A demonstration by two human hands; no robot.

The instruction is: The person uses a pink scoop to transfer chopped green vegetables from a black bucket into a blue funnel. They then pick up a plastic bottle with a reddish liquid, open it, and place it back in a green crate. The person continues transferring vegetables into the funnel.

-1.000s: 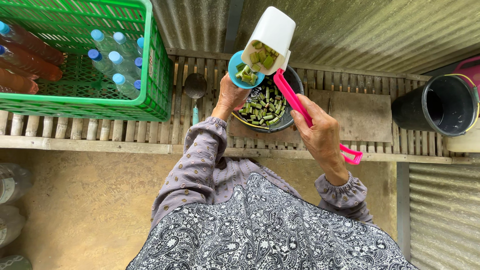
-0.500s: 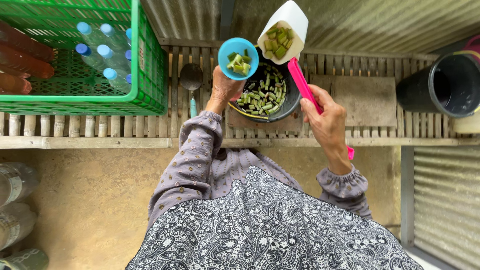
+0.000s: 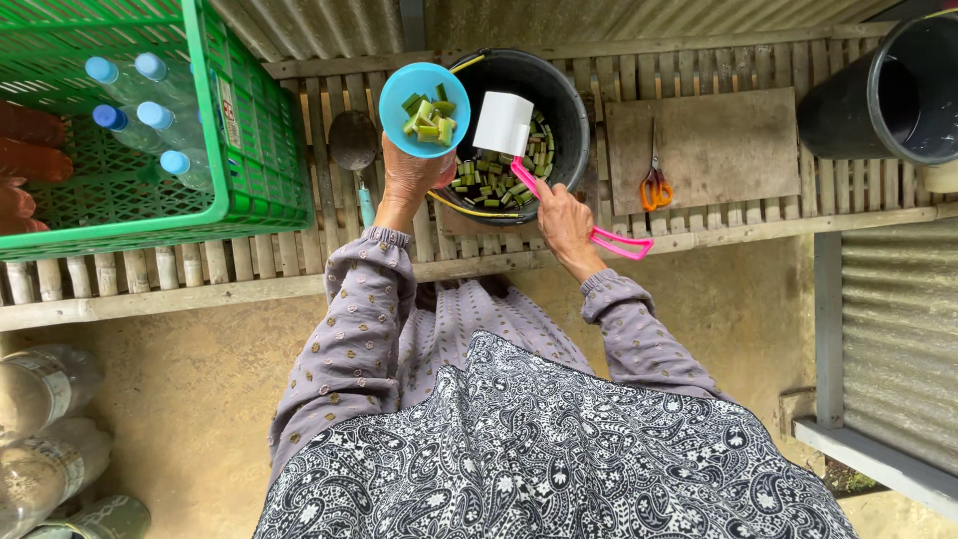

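Glossy plastic cup [image 3: 424, 108], rough wooden slats [image 3: 299, 269]

The white scoop [image 3: 503, 124] has been lowered from above the blue cup [image 3: 424, 108] into the black bucket [image 3: 565, 100], mouth turned down, by the right hand [image 3: 565, 222]. More green pieces [image 3: 429, 118] are seen in the cup held in the left hand [image 3: 411, 180].

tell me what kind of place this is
Probably an outdoor or semi-open home work area for preparing plant cuttings. A slatted wooden bench backs onto corrugated metal sheeting, a black bucket holds chopped green pieces, and a green crate holds capped bottles.
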